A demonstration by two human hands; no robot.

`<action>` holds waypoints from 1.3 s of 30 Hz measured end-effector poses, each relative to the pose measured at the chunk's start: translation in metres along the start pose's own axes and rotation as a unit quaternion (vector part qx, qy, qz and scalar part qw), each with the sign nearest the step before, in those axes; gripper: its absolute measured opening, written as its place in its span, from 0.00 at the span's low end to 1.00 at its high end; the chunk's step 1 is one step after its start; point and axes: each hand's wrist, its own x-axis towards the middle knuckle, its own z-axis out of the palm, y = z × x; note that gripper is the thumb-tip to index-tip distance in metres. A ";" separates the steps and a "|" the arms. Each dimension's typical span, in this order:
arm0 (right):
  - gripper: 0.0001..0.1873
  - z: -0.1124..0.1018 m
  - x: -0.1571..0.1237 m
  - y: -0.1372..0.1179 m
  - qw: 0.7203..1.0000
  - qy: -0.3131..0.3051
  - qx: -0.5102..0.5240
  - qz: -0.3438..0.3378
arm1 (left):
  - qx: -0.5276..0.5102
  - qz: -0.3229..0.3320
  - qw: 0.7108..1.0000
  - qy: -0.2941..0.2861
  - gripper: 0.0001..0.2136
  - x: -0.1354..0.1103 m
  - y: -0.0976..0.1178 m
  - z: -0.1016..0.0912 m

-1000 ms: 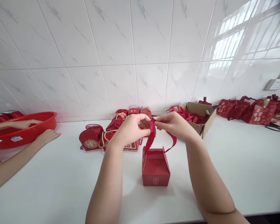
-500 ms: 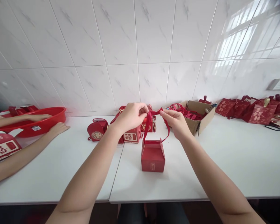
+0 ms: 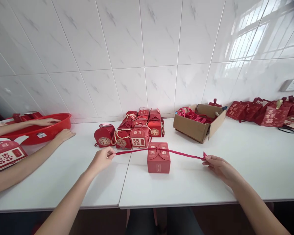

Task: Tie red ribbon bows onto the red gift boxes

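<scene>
Wall: glossy white marbled tile (image 3: 127, 39), fills upper half of frame. Below it, white flat-topped bench (image 3: 186, 189), seam running down just left of centre.

Red oval plastic basin (image 3: 30, 137), left edge; another person's one hand (image 3: 46, 122) reaches inside it, their other hand (image 3: 65, 134) just beside it, lower right of the rim. Dark red patterned card packs (image 3: 273, 117) bunched along right edge. Group of red card gift boxes (image 3: 139, 133) with pale printing, some with cream cords, mid-frame against the wall side. Brown cardboard carton (image 3: 189, 129), right of centre, flap out, with tangled red ribbons (image 3: 197, 117) inside.

Main item: small red cube-like card box (image 3: 158, 164), upright on bench at frame centre, right of seam, curved top flaps folded over and meeting.

Left hand (image 3: 101, 160), left of centre: fingers pinched on one end of narrow red fabric ribbon (image 3: 186, 154). Right hand (image 3: 220, 169), right of centre: fingers pinched on other end, short tail sticking up. Ribbon crosses box top through the flaps, both sides nearly straight.
</scene>
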 end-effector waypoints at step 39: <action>0.15 0.117 0.044 -0.070 0.899 -0.385 -0.099 -0.181 | -0.330 0.078 0.909 -0.242 0.20 0.030 0.088 0.082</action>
